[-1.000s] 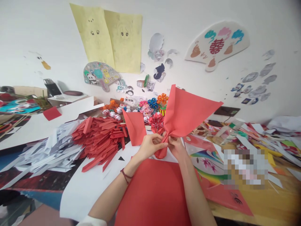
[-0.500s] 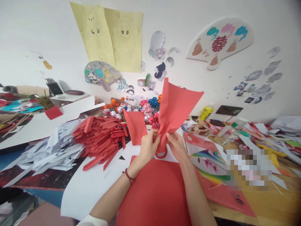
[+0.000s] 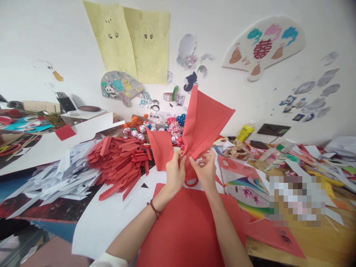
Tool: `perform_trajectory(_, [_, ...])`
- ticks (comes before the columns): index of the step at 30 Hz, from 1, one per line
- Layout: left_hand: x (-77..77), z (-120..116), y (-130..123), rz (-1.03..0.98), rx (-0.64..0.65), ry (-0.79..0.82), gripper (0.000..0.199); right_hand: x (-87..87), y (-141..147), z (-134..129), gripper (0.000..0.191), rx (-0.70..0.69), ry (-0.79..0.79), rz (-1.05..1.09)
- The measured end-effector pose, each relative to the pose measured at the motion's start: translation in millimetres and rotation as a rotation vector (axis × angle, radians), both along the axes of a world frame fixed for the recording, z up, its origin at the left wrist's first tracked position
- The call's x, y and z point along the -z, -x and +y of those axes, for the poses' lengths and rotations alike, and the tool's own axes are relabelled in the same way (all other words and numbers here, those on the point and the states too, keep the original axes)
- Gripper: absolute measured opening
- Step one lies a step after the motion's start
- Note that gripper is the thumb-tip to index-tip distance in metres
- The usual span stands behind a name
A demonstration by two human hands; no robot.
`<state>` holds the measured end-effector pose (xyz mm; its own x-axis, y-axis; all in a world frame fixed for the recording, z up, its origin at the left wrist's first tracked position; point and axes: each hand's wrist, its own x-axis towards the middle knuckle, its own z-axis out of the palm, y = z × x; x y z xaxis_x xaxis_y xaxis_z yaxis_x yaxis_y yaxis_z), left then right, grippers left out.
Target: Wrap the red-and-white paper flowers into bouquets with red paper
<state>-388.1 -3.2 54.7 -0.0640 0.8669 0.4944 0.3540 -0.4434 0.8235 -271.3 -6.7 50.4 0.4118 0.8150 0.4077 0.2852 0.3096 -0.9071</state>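
Note:
A creased sheet of red paper (image 3: 204, 118) stands up in front of me, gathered narrow at its lower end and flaring out at the top. My left hand (image 3: 175, 168) is closed on the gathered part from the left. On the other side, my right hand (image 3: 204, 168) has its thumb against the same gathers, with the fingers curled near the paper's lower right edge. Just below both hands, a red loop (image 3: 191, 182) shows at the paper's bottom end. A large red sheet (image 3: 180, 226) lies under my forearms. Beside my left hand is another folded red piece (image 3: 161, 148).
Piles of red paper strips (image 3: 119, 163) and white paper strips (image 3: 62, 174) lie to the left. Colourful paper flowers (image 3: 175, 124) are at the back. A printed red bag (image 3: 250, 193), a yellow-labelled bottle (image 3: 245, 132) and scattered scraps occupy the right side.
The red paper's upper part has tipped slightly left. My right hand has shifted its grip, its fingers now spread further from the thumb. My left hand stays on the gathers.

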Motion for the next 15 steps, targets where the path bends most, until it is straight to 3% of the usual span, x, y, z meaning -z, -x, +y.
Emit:
perform_trajectory(2, [-0.2,0.2,-0.2,-0.035,-0.005,-0.002,0.019,1.9,3.6,-2.1,0.075,0.068,-0.003,-0.008])
perform_trajectory(7, [0.2,3.3,0.7,-0.113,0.071,0.006,0.017,3.0,9.6,-5.4,0.037,-0.111,0.036,-0.011])
perform_trajectory(15, [1.9,8.7,4.2,-0.175,0.209,0.012,0.023,1.0,3.3,-1.6,0.033,-0.274,-0.008,0.106])
